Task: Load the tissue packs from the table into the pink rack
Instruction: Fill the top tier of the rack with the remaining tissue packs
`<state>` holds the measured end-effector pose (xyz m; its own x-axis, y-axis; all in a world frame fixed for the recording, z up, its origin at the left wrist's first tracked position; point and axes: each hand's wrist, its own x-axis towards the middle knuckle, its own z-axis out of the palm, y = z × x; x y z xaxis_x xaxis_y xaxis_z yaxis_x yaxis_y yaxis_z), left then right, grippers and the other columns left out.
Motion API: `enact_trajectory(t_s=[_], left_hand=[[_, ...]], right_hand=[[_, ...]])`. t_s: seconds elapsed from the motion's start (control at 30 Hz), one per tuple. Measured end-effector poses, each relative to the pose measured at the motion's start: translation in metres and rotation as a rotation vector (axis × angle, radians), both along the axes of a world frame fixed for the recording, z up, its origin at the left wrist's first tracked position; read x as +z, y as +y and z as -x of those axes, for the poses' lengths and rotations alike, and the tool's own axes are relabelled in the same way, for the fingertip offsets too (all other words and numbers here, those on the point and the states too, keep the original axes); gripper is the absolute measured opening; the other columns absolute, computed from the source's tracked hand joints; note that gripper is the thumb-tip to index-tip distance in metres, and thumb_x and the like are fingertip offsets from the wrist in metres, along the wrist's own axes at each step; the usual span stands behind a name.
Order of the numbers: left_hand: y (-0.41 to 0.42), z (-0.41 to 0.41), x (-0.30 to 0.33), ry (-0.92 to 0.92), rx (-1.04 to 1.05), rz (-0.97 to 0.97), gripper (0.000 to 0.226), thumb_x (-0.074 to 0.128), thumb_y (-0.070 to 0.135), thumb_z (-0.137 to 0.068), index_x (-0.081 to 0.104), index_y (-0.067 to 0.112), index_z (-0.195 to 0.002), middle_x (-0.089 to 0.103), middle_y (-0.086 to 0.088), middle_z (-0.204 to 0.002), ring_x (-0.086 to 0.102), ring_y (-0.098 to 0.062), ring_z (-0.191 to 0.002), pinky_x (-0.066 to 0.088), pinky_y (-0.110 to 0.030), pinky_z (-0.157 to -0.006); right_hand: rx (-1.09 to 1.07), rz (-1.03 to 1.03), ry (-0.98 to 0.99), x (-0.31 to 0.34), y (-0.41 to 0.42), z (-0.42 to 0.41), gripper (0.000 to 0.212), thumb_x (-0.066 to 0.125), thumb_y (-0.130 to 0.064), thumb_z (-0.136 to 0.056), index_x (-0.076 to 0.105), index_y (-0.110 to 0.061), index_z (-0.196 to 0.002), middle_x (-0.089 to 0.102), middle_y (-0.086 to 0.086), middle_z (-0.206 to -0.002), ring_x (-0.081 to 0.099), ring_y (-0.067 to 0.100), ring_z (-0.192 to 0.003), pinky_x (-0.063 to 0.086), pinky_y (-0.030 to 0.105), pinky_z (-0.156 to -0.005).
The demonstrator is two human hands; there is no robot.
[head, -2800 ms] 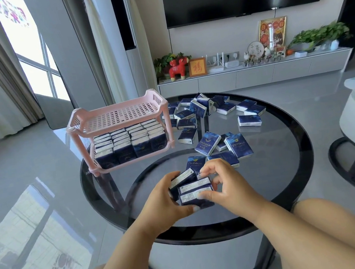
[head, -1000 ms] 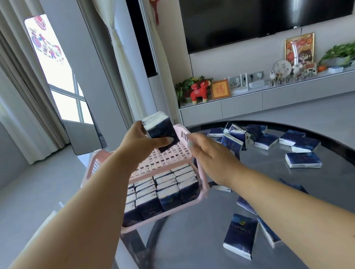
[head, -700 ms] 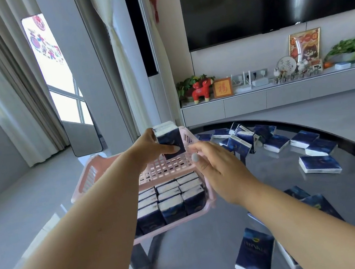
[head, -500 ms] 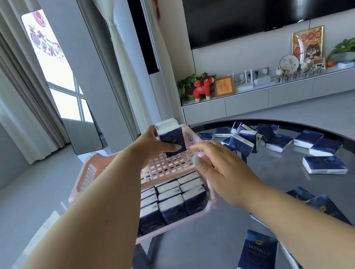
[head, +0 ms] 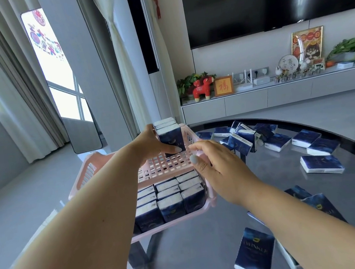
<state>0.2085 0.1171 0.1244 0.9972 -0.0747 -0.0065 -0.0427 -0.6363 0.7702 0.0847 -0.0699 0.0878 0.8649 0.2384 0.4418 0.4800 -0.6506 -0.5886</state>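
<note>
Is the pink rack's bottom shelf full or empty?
Looks full where visible: the lower shelf holds tight rows of tissue packs standing upright. Its left part is hidden behind the left arm.

Both bare forearms reach forward from the bottom of the view, converging toward the middle. The left hand point(head: 151, 146) is curled around a small stack of tissue packs point(head: 169, 135) — thumb laid across the front face, fingers hidden behind it, stack held upright. The right hand point(head: 218, 169) sits just beside it, a bit lower, back of the hand facing up, fingers point(head: 198, 148) loosely bent and pointing toward the stack — not gripping anything.
</note>
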Motion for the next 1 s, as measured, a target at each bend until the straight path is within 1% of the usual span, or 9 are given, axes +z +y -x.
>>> enact_trajectory(t_s=[0.1,0.23,0.4,0.53,0.67,0.8,0.9,0.93,1.0], left_hand=[[0.002,0.003,0.001,0.024,0.002,0.033,0.109,0.095,0.021,-0.047,0.034,0.020,-0.138,0.055,-0.003,-0.123,0.054,-0.026,-0.115,0.043,-0.047,-0.105],[0.006,0.006,0.004,0.045,-0.009,0.056,0.143,0.093,0.041,-0.020,0.026,0.028,-0.146,0.047,-0.001,-0.137,0.051,-0.029,-0.122,0.040,-0.050,-0.107],[0.008,0.011,0.007,0.052,0.002,0.066,0.131,0.094,0.025,-0.051,0.012,0.023,-0.153,0.037,-0.002,-0.148,0.040,-0.030,-0.133,0.033,-0.052,-0.112],[0.010,0.024,0.017,0.045,0.001,0.094,0.146,0.089,0.040,-0.033,0.009,0.022,-0.154,0.032,-0.004,-0.153,0.037,-0.031,-0.136,0.031,-0.054,-0.112],[0.011,0.047,0.036,-0.047,0.037,0.106,0.142,0.086,0.046,-0.034,0.012,0.023,-0.154,0.031,-0.004,-0.154,0.039,-0.032,-0.134,0.032,-0.052,-0.113],[-0.002,0.088,0.051,-0.312,0.153,0.165,0.115,0.083,0.048,-0.053,0.026,0.022,-0.149,0.039,-0.001,-0.144,0.047,-0.021,-0.120,0.041,-0.045,-0.105],[-0.024,0.140,0.038,-0.596,0.223,0.118,0.061,0.076,0.036,-0.078,0.047,0.025,-0.130,0.053,0.005,-0.120,0.052,-0.007,-0.093,0.046,-0.024,-0.081],[-0.033,0.159,0.027,-0.637,0.215,0.114,0.043,0.073,0.033,-0.081,0.053,0.027,-0.118,0.056,0.007,-0.110,0.053,-0.007,-0.087,0.045,-0.023,-0.075],[-0.054,0.192,-0.006,-0.552,0.136,0.105,0.020,0.070,0.028,-0.082,0.058,0.029,-0.098,0.058,0.011,-0.094,0.055,-0.010,-0.082,0.044,-0.025,-0.070]], right_hand=[[0.001,0.007,-0.006,0.000,-0.001,0.000,0.063,0.023,-0.059,-0.087,0.043,-0.024,-0.135,0.043,-0.011,-0.141,0.035,0.004,-0.127,0.024,0.017,-0.097],[0.003,-0.011,0.005,0.001,-0.002,-0.001,0.064,0.022,-0.059,-0.086,0.043,-0.024,-0.135,0.051,-0.008,-0.135,0.039,0.008,-0.127,0.025,0.020,-0.097],[-0.002,-0.035,-0.046,-0.001,-0.002,-0.003,0.066,0.021,-0.066,-0.087,0.044,-0.025,-0.132,0.051,-0.007,-0.136,0.031,0.006,-0.135,0.021,0.020,-0.101],[0.002,-0.097,-0.084,0.001,-0.006,-0.002,0.066,0.023,-0.068,-0.088,0.048,-0.023,-0.129,0.046,-0.010,-0.139,0.031,0.006,-0.135,0.025,0.025,-0.106],[-0.029,-0.165,-0.080,0.006,-0.017,0.004,0.055,0.029,-0.059,-0.087,0.050,-0.026,-0.126,0.048,-0.016,-0.132,0.034,0.000,-0.130,0.029,0.023,-0.101],[-0.119,-0.241,-0.068,0.009,-0.045,0.020,0.052,0.032,-0.054,-0.087,0.053,-0.024,-0.123,0.052,-0.017,-0.118,0.045,0.000,-0.110,0.034,0.016,-0.084],[-0.227,-0.253,0.007,-0.003,-0.079,0.027,0.040,0.037,-0.050,-0.093,0.056,-0.024,-0.117,0.054,-0.015,-0.111,0.048,0.004,-0.104,0.036,0.021,-0.081],[-0.279,-0.232,0.057,-0.011,-0.090,0.025,0.035,0.041,-0.047,-0.095,0.056,-0.023,-0.115,0.054,-0.014,-0.110,0.048,0.006,-0.102,0.035,0.025,-0.081],[-0.406,-0.110,0.155,-0.032,-0.113,0.023,0.031,0.045,-0.048,-0.094,0.057,-0.025,-0.110,0.056,-0.011,-0.110,0.051,0.012,-0.101,0.036,0.028,-0.080]])
